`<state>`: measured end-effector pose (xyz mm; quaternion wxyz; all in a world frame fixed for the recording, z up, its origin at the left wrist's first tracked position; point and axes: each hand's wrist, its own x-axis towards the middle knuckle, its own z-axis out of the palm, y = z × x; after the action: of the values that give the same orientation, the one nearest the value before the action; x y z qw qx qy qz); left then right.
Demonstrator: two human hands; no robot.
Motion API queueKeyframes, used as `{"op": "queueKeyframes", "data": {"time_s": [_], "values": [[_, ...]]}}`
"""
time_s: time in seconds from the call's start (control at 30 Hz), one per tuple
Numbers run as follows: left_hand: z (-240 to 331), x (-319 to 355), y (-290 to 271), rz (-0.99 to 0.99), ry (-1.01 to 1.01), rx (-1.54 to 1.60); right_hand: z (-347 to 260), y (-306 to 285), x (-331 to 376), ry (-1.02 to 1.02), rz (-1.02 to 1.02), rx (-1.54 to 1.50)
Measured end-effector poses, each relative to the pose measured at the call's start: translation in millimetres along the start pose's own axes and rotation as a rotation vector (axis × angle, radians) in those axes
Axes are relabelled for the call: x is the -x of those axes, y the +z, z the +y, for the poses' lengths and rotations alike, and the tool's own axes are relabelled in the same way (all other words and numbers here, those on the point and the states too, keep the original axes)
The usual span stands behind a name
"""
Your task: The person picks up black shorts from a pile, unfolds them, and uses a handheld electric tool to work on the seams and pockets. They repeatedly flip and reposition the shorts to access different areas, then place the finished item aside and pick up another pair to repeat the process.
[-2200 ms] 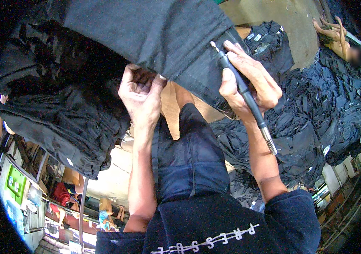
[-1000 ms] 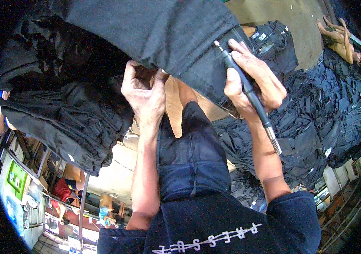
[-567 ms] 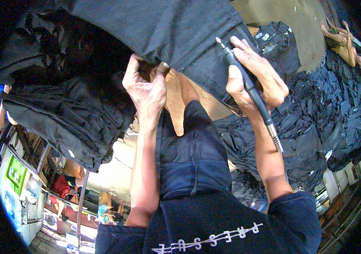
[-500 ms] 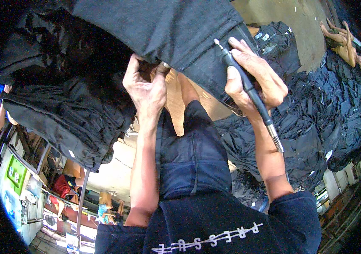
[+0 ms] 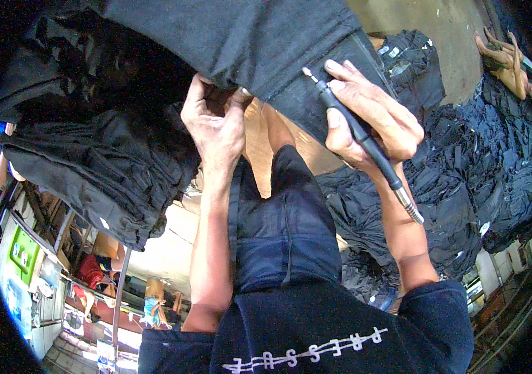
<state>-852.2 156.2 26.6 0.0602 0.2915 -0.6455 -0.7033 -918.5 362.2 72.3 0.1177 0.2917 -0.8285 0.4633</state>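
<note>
Head view, so everything's seen from above: a dark garment (image 5: 234,37) is stretched across the top middle, with its hemmed edge angled down toward the right. Its lower edge is pinched by the left hand (image 5: 215,124), thumb and fingers closed on the cloth, some of the fingertips being hidden by the fold. A black pen-shaped tool (image 5: 365,137) is held over the hem end by the right hand (image 5: 378,112), the barrel gripped between thumb and fingers and the pale tip pointed up and left. Whether the cloth is actually touched by that tip can't be told from here.

Below the hem, a tan wood-looking piece (image 5: 309,149) is partly covered, right by the wearer's dark shorts (image 5: 287,249). More dark clothing (image 5: 91,174) is bunched up on the left, pretty much in shadow. Over on the right, a big heap of dark garments (image 5: 465,174) is spread out. Farther off, another person (image 5: 509,68) can be seen at upper right, and a bright green panel (image 5: 23,252) is visible at lower left.
</note>
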Motion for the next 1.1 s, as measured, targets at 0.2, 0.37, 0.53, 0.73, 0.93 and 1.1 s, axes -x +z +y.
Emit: {"op": "queueKeyframes", "data": {"time_s": [0.2,0.37,0.53,0.73,0.93,1.1], "values": [[-3.0,0.0,-0.7,-0.017,0.01,0.04,-4.3,0.3,-0.1,0.004,-0.05,-0.076],[-3.8,-0.3,-1.5,-0.035,0.035,0.034,-5.4,-0.4,-1.0,-0.017,-0.109,-0.095],[-2.7,-0.7,-1.6,-0.023,0.002,-0.007,-4.7,-0.6,-1.2,-0.023,-0.157,-0.147],[2.7,-1.6,-1.6,-0.037,0.008,-0.033,-4.5,-0.3,-1.9,0.017,-0.027,-0.077],[1.5,-1.2,-0.1,-0.023,-0.014,0.001,-3.5,-2.3,-0.6,0.071,0.013,-0.031],[0.2,-1.9,-2.5,-0.04,-0.043,-0.001,-0.2,-1.0,1.7,0.068,0.051,-0.003]]}}
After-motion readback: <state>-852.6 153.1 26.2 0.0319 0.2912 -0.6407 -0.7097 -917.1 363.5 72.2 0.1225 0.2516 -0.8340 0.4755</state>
